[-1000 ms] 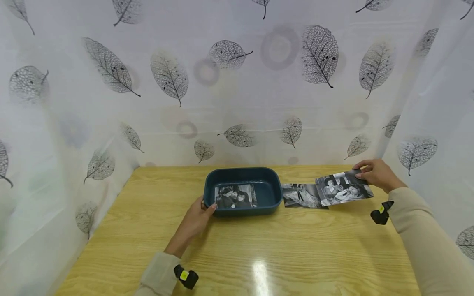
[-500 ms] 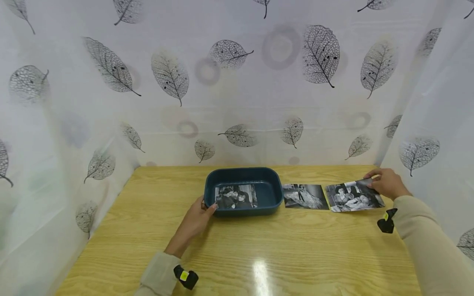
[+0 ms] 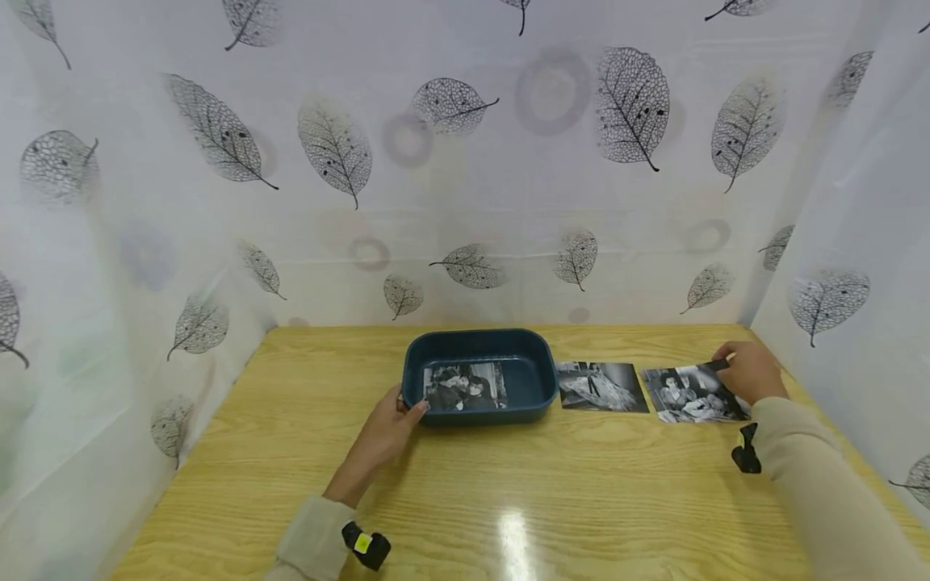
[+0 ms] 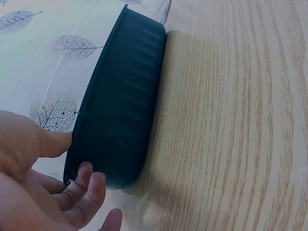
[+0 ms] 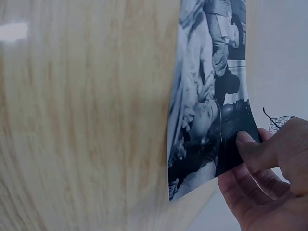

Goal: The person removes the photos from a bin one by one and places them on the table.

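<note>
Right wrist view: the right hand (image 5: 269,178) pinches a corner of a glossy black-and-white photograph (image 5: 207,96), its edge curling off the wooden desk (image 5: 82,120).

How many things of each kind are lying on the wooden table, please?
Black-and-white photographs: 3, one in the tray, one beside it, one pinched by the right hand
Dark blue tray: 1
Total: 4

Right hand (image 3: 748,372) now sits further right and lower than a second ago, pinching the black-and-white paper photograph (image 3: 693,394) by its far corner. The print no longer overlaps the neighbouring black-and-white photograph (image 3: 601,386); it lies beside it, nearly flat on the light wooden table (image 3: 508,484).
</note>
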Demonstrator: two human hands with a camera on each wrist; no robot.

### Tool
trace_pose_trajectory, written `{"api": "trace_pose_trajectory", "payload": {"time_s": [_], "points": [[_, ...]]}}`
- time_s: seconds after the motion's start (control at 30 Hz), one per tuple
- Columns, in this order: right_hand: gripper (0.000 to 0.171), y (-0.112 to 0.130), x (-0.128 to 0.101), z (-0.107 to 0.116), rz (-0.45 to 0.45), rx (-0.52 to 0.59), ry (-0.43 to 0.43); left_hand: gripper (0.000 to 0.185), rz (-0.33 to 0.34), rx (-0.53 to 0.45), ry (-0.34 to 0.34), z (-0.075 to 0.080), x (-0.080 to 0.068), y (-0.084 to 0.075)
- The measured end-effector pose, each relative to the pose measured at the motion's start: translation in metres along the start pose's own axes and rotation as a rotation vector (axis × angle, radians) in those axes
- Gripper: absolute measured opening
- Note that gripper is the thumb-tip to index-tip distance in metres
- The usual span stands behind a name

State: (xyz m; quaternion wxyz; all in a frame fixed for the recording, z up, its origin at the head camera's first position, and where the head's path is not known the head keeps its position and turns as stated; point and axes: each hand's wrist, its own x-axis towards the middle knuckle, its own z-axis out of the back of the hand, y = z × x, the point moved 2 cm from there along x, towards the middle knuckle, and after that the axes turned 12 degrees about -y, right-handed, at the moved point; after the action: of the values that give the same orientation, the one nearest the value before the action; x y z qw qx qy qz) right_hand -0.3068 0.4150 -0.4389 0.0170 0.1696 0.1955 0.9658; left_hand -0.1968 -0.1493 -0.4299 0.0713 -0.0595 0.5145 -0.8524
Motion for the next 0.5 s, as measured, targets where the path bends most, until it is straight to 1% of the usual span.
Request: {"api": "trace_pose_trajectory", "payload": {"time_s": [0.27,0.5], "points": [[0.023,-0.003,-0.011,-0.006,-0.066,0.001,0.011,0.042,-0.004,0.008,-0.003,-0.001,0.000,-0.001],[0.023,-0.007,-0.014,-0.012,-0.066,0.004,0.007,0.043,0.006,-0.006,0.000,0.000,-0.001,-0.001]]}}
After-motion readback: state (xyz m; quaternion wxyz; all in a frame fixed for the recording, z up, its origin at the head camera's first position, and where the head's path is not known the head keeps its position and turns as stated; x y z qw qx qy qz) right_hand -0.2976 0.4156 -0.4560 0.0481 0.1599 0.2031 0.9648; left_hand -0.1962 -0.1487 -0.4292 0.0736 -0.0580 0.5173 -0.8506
